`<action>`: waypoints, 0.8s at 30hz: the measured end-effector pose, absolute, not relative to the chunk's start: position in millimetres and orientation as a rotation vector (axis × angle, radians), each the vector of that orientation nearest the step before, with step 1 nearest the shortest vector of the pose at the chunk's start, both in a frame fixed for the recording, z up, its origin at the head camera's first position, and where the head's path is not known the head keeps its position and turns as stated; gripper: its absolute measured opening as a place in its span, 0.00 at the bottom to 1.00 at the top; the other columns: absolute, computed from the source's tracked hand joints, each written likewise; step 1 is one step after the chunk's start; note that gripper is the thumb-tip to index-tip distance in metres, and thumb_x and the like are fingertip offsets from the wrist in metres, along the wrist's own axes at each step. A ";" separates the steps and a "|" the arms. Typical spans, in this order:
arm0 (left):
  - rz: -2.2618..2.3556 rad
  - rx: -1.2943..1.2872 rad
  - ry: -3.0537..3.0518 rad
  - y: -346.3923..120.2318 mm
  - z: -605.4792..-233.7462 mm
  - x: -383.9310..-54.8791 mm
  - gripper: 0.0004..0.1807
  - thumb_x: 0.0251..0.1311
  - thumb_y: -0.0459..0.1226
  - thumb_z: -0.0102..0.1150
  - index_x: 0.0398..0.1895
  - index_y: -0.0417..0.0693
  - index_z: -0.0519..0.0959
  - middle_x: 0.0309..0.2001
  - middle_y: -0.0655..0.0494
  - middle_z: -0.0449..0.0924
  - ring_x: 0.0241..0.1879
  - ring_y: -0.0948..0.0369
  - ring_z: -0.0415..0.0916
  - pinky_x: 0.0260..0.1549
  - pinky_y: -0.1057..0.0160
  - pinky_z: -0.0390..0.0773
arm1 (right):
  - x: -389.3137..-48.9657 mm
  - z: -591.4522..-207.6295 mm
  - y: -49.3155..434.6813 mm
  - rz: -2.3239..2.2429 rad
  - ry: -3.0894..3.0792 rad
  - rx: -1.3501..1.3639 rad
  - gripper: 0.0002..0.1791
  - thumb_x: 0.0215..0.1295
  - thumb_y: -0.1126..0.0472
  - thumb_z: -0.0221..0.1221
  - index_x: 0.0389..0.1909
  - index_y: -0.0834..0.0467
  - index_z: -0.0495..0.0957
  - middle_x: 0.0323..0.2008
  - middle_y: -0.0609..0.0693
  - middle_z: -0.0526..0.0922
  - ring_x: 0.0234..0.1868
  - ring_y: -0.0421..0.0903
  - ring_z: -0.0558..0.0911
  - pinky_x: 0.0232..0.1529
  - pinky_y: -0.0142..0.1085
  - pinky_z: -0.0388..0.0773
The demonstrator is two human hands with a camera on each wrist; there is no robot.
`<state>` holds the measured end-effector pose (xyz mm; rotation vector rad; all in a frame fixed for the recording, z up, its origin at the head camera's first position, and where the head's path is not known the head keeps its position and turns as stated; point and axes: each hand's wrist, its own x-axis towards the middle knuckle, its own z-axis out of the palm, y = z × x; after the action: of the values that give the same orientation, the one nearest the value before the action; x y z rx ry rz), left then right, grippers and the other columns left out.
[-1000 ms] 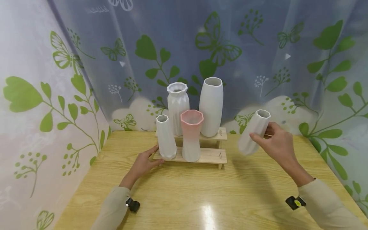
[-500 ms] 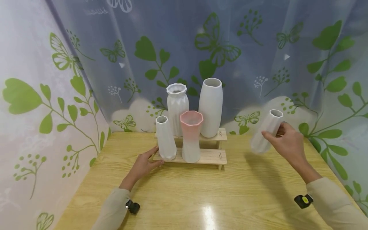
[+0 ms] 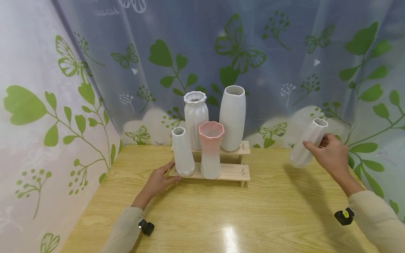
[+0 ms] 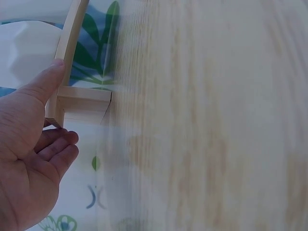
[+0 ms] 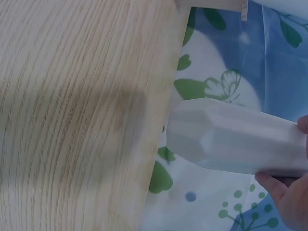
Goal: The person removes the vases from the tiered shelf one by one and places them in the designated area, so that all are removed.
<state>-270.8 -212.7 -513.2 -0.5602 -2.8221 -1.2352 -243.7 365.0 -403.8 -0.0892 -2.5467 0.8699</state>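
Observation:
My right hand grips a slim white faceted vase at its upper part, thumb in front. The vase leans with its mouth to the right, held above the table; its faceted base shows in the right wrist view. My left hand holds the left end of a two-step wooden stand, thumb against the board's edge and fingers at its end. The lower step bears a similar slim white vase and a pink-to-white flared vase.
On the upper step stand a white vase with a ruffled rim and a tall smooth white vase. The wood-grain table meets a curtain with leaf and butterfly prints behind and at both sides.
My right hand has carried the slim white vase to the right, away from the stand. My left hand and the vases on the stand have stayed in place.

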 end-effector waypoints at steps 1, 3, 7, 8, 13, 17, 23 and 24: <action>-1.233 -0.562 -2.821 -212.7 -513.2 -270.9 0.43 0.63 0.49 0.70 0.76 0.39 0.65 0.75 0.40 0.63 0.72 0.41 0.64 0.68 0.40 0.71 | -244.8 -404.7 367.5 0.861 -2.546 -0.089 0.36 0.68 0.45 0.66 0.58 0.74 0.74 0.48 0.75 0.83 0.45 0.70 0.85 0.28 0.18 0.70; -1.236 -0.568 -2.817 -212.6 -513.1 -271.3 0.43 0.63 0.49 0.70 0.76 0.39 0.65 0.75 0.40 0.63 0.72 0.41 0.64 0.68 0.40 0.71 | -247.4 -406.7 372.5 0.847 -2.540 -0.089 0.35 0.69 0.47 0.66 0.58 0.75 0.74 0.47 0.76 0.82 0.45 0.70 0.84 0.32 0.29 0.78; -1.237 -0.564 -2.820 -212.4 -512.4 -271.3 0.43 0.63 0.48 0.71 0.76 0.39 0.66 0.75 0.41 0.63 0.72 0.41 0.64 0.68 0.40 0.70 | -252.6 -411.4 383.2 0.817 -2.536 -0.114 0.35 0.68 0.47 0.66 0.57 0.76 0.74 0.47 0.76 0.83 0.39 0.60 0.87 0.33 0.30 0.78; -1.234 -0.561 -2.820 -212.4 -512.2 -271.2 0.43 0.63 0.48 0.71 0.76 0.40 0.66 0.74 0.41 0.63 0.72 0.41 0.64 0.68 0.40 0.70 | -253.8 -412.6 386.1 0.822 -2.536 -0.121 0.35 0.68 0.48 0.67 0.57 0.76 0.74 0.47 0.76 0.82 0.36 0.50 0.87 0.32 0.26 0.76; -1.221 -0.553 -2.826 -212.1 -511.5 -271.0 0.43 0.62 0.48 0.71 0.76 0.40 0.66 0.74 0.42 0.64 0.72 0.42 0.64 0.69 0.40 0.70 | -254.9 -416.2 399.5 0.856 -2.530 -0.156 0.35 0.67 0.47 0.67 0.56 0.75 0.75 0.47 0.76 0.82 0.27 0.11 0.63 0.26 0.13 0.64; -1.208 -0.558 -2.827 -212.6 -511.7 -271.2 0.43 0.62 0.49 0.71 0.76 0.40 0.66 0.74 0.41 0.64 0.72 0.41 0.64 0.68 0.40 0.70 | -255.6 -418.9 408.3 0.835 -2.521 -0.177 0.34 0.67 0.47 0.67 0.54 0.75 0.76 0.45 0.76 0.83 0.25 0.11 0.63 0.26 0.16 0.66; -1.206 -0.553 -2.829 -213.3 -512.3 -270.9 0.43 0.62 0.49 0.71 0.76 0.41 0.66 0.74 0.42 0.64 0.73 0.42 0.63 0.69 0.39 0.69 | -263.0 -423.7 423.7 0.817 -2.552 -0.232 0.36 0.68 0.44 0.66 0.56 0.74 0.77 0.48 0.75 0.83 0.27 0.15 0.63 0.32 0.25 0.68; -1.205 -0.552 -2.828 -213.4 -512.6 -271.0 0.43 0.62 0.49 0.71 0.76 0.41 0.66 0.74 0.42 0.64 0.72 0.42 0.64 0.69 0.40 0.69 | -264.4 -424.5 426.2 0.830 -2.559 -0.241 0.37 0.68 0.43 0.65 0.57 0.74 0.76 0.49 0.75 0.82 0.28 0.17 0.65 0.32 0.24 0.68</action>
<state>-271.0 -213.4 -512.6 -0.5519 -2.8283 -1.2047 -264.4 426.2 -424.5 -0.2406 -2.5589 0.8300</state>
